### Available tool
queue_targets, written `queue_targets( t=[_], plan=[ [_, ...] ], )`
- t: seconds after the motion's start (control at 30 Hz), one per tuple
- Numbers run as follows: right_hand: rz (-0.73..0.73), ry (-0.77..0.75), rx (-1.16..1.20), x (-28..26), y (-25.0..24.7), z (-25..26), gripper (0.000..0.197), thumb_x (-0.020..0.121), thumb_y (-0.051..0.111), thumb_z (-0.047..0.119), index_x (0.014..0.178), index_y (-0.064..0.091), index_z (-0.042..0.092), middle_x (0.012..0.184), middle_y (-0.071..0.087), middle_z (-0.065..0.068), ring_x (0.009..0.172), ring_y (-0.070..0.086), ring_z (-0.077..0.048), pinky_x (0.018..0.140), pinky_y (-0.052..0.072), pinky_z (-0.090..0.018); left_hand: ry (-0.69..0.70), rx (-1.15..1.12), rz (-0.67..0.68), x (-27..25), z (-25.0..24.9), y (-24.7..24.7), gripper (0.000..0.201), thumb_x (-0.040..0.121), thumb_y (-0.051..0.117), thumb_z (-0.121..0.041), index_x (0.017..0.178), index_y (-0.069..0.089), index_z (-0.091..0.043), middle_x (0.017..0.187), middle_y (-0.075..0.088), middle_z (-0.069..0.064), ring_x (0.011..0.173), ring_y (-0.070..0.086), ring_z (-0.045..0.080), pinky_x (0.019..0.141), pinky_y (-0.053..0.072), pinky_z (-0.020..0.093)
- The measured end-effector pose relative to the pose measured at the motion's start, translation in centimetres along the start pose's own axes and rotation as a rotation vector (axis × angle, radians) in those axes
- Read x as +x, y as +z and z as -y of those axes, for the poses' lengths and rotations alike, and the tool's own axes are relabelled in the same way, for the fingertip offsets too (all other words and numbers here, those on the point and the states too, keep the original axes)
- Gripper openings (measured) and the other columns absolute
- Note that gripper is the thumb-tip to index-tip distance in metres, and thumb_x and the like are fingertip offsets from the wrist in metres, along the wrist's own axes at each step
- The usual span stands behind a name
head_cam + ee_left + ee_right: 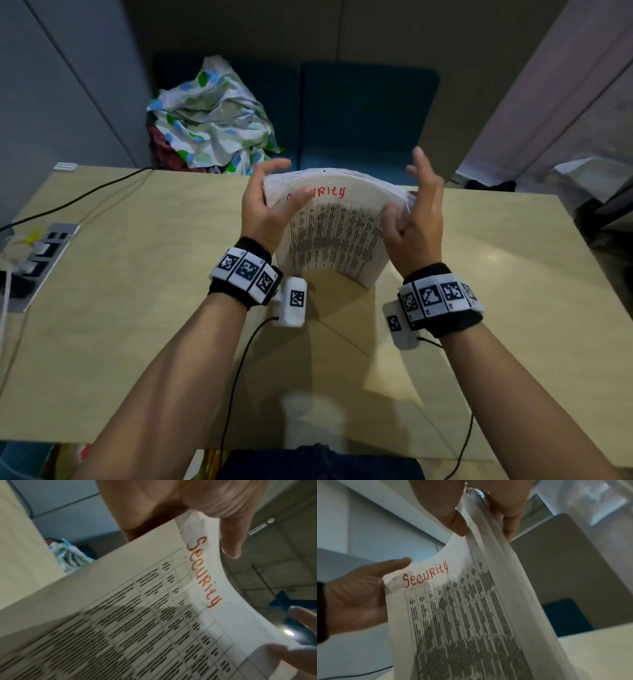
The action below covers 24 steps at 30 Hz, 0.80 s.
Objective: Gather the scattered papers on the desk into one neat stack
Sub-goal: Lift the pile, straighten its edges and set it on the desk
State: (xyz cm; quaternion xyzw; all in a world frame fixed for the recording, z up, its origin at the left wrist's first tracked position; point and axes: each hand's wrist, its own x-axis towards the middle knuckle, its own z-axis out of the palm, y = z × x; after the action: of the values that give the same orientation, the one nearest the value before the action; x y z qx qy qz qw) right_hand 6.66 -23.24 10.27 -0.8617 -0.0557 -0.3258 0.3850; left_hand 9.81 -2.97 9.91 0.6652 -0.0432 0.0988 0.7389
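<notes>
A stack of printed sheets (pixel 335 233), its front page a table headed "Security" in red, stands on its lower edge on the pale wooden desk (pixel 137 308) and bows toward me. My left hand (pixel 267 205) holds its left edge, fingers curled behind the top corner and thumb in front. My right hand (pixel 414 212) pinches the right edge, thumb on the front page, forefinger raised. In the left wrist view the page (pixel 154 615) fills the frame. The right wrist view shows the fanned sheet edges (pixel 505 588) and my left hand (pixel 356 599).
A crumpled patterned cloth (pixel 212 116) lies on a blue seat (pixel 366 113) beyond the desk's far edge. A socket panel (pixel 44 253) with plugs and a black cable (pixel 68 202) sits at the desk's left side. Wrist-camera cables trail toward me.
</notes>
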Motion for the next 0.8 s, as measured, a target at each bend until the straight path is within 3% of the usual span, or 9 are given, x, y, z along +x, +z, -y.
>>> queue_targets(
  t=[0.1, 0.17, 0.23, 0.4, 0.5, 0.6, 0.67, 0.8],
  plan=[
    [0.071, -0.103, -0.162, 0.5, -0.5, 0.3, 0.057, 0.081, 0.048, -0.005, 0.137, 0.047, 0.008, 0.128, 0.046, -0.022, 0.091, 0.049, -0.011, 0.074, 0.044, -0.017, 0.125, 0.109, -0.006, 0.7, -0.7, -0.1, 0.031, 0.083, 0.063, -0.027, 0.113, 0.058, -0.029, 0.098, 0.062, -0.003, 0.084, 0.062, 0.000, 0.077, 0.054, 0.025],
    [0.095, -0.122, -0.199, 0.1, -0.6, -0.1, 0.050, 0.081, 0.049, -0.005, 0.129, 0.057, 0.009, 0.128, 0.048, -0.023, 0.084, 0.050, -0.012, 0.070, 0.046, -0.022, 0.164, 0.211, 0.018, 1.1, -0.8, -0.3, 0.021, 0.089, 0.056, -0.023, 0.109, 0.064, -0.026, 0.101, 0.063, -0.007, 0.091, 0.058, -0.004, 0.085, 0.050, 0.022],
    [0.116, -0.130, -0.195, -0.2, -0.5, -0.5, 0.051, 0.080, 0.049, -0.006, 0.128, 0.058, 0.009, 0.126, 0.049, -0.023, 0.081, 0.053, -0.015, 0.068, 0.048, -0.025, 0.192, 0.293, 0.045, 1.3, -0.7, -0.5, 0.019, 0.093, 0.054, -0.018, 0.105, 0.068, -0.021, 0.100, 0.064, -0.010, 0.092, 0.056, -0.008, 0.085, 0.047, 0.018],
    [0.122, -0.120, -0.180, -0.3, -0.6, -0.8, 0.056, 0.075, 0.049, -0.008, 0.128, 0.058, 0.009, 0.121, 0.052, -0.022, 0.080, 0.059, -0.021, 0.067, 0.052, -0.029, 0.252, 0.351, -0.011, 1.3, -0.6, -0.9, 0.018, 0.091, 0.056, -0.015, 0.097, 0.071, -0.020, 0.093, 0.067, -0.005, 0.091, 0.060, 0.000, 0.086, 0.048, 0.018],
    [0.128, -0.144, -0.216, -0.2, -0.7, -0.3, 0.050, 0.078, 0.049, -0.002, 0.126, 0.059, 0.007, 0.118, 0.054, -0.023, 0.081, 0.061, -0.025, 0.066, 0.054, -0.034, 0.275, 0.378, -0.023, 1.3, -0.6, -1.0, 0.018, 0.090, 0.056, -0.013, 0.097, 0.071, -0.020, 0.093, 0.067, -0.006, 0.090, 0.057, -0.006, 0.085, 0.045, 0.012],
    [0.156, -0.161, -0.432, 0.2, -0.8, 1.0, 0.047, 0.081, 0.055, 0.015, 0.128, 0.057, 0.012, 0.123, 0.057, -0.019, 0.099, 0.060, -0.031, 0.079, 0.051, -0.044, 0.287, 0.373, 0.024, 1.2, -0.5, -0.9, 0.020, 0.090, 0.057, -0.010, 0.101, 0.070, -0.021, 0.096, 0.065, -0.013, 0.094, 0.059, -0.006, 0.088, 0.046, 0.013],
    [0.196, -0.169, -0.637, 0.6, -0.7, 2.2, 0.053, 0.081, 0.056, 0.026, 0.133, 0.052, 0.018, 0.129, 0.057, -0.010, 0.114, 0.055, -0.031, 0.095, 0.038, -0.056, 0.289, 0.371, 0.032, 1.1, -0.4, -0.9, 0.020, 0.090, 0.057, -0.010, 0.099, 0.070, -0.021, 0.096, 0.065, -0.015, 0.094, 0.060, -0.005, 0.087, 0.047, 0.014],
    [0.360, -0.142, -0.812, 1.1, -0.2, 3.8, 0.069, 0.077, 0.058, 0.025, 0.142, 0.037, 0.020, 0.133, 0.053, -0.001, 0.128, 0.045, -0.031, 0.104, 0.018, -0.068, 0.267, 0.338, 0.032, 1.0, -0.1, -1.0, 0.017, 0.090, 0.056, -0.009, 0.097, 0.068, -0.019, 0.094, 0.064, -0.014, 0.089, 0.059, -0.007, 0.078, 0.048, 0.011]
  ],
)
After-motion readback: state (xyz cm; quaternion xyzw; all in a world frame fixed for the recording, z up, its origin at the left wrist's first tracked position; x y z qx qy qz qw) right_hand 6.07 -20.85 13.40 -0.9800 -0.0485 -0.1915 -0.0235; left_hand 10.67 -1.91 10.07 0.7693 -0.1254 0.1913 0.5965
